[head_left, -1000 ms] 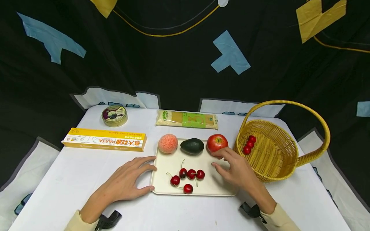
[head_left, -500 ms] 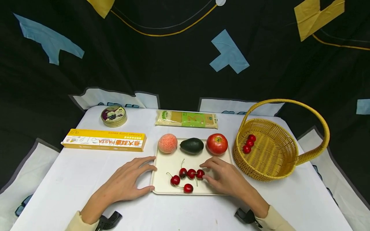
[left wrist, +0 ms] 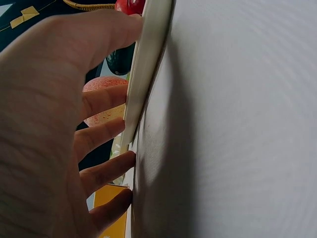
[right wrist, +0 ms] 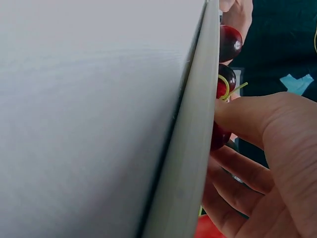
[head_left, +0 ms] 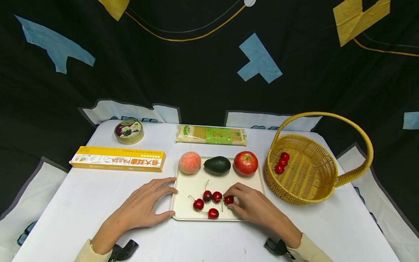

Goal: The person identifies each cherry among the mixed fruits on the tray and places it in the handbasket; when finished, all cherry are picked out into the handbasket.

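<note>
My right hand (head_left: 250, 203) pinches the rightmost cherry (head_left: 228, 199) between thumb and fingers, low over the cream tray (head_left: 186, 182). In the right wrist view that cherry (right wrist: 220, 136) shows behind the thumb, partly hidden. Several other dark red cherries (head_left: 198, 204) with stems lie on the tray to its left. My left hand (head_left: 144, 203) rests at the tray's left edge, fingers spread and fingertips on the rim; the left wrist view shows the thumb and fingers along the tray's side (left wrist: 148, 64). A pink peach-like fruit (head_left: 190, 162), an avocado (head_left: 217, 166) and a red apple (head_left: 246, 163) line the tray's back.
Right of the tray stands a yellow wicker basket (head_left: 304, 189) with a tall handle and several small red cherries (head_left: 282, 163) inside. A pasta box (head_left: 118, 159) and a round tin (head_left: 129, 132) lie at left; a noodle packet (head_left: 211, 135) lies behind the tray.
My right hand has come from beside the apple, left and down to the rightmost cherry, and now pinches it. The cherry has shifted slightly right. My left hand has stayed put.
</note>
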The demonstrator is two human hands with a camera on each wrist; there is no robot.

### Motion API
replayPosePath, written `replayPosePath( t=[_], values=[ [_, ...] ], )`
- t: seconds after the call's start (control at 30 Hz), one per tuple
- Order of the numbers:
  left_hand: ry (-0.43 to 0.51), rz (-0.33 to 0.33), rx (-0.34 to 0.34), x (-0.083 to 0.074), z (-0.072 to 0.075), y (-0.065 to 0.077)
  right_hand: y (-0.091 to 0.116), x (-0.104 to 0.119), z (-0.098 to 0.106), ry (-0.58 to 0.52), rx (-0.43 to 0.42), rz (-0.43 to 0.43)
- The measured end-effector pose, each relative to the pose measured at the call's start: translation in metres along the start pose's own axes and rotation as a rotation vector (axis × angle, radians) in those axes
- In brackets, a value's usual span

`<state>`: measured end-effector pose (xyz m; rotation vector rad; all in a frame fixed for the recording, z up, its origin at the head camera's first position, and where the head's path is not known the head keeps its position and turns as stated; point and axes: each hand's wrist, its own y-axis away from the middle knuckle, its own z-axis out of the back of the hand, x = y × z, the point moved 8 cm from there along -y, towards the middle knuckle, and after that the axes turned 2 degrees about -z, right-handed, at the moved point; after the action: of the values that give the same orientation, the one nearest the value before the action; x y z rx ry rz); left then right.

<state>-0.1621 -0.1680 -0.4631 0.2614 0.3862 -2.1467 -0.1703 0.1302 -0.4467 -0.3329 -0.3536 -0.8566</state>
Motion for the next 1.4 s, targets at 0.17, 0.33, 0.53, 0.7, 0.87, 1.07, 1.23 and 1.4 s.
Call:
replayPosePath(
  t=[0.17,0.33,0.53,0.7,0.87,1.07,1.23,1.4],
  values=[
    [0.003,-0.001,-0.018,0.0,0.002,0.001,-0.001,0.0,0.001,0.007,-0.009,0.004],
    [0.01,-0.004,-0.019,-0.001,0.001,0.001,0.001,0.0,0.013,0.031,-0.062,0.011],
    [0.011,0.003,-0.002,-0.001,0.0,-0.004,0.006,-0.006,0.046,0.05,-0.21,0.049],
    [0.008,0.01,0.011,-0.001,-0.001,-0.004,0.011,-0.014,0.075,0.041,-0.31,0.045],
    [0.001,0.013,0.016,0.0,-0.001,-0.001,0.018,-0.023,0.097,0.077,-0.393,0.039],
    [0.001,0.012,0.009,0.001,-0.001,-0.002,0.027,-0.038,0.115,0.111,-0.439,-0.051],
    [0.004,0.015,0.014,0.001,-0.001,-0.002,0.034,-0.052,0.124,0.136,-0.444,-0.111],
    [0.002,0.019,0.018,0.001,-0.002,-0.001,0.04,-0.064,0.127,0.145,-0.448,-0.165]
  ],
)
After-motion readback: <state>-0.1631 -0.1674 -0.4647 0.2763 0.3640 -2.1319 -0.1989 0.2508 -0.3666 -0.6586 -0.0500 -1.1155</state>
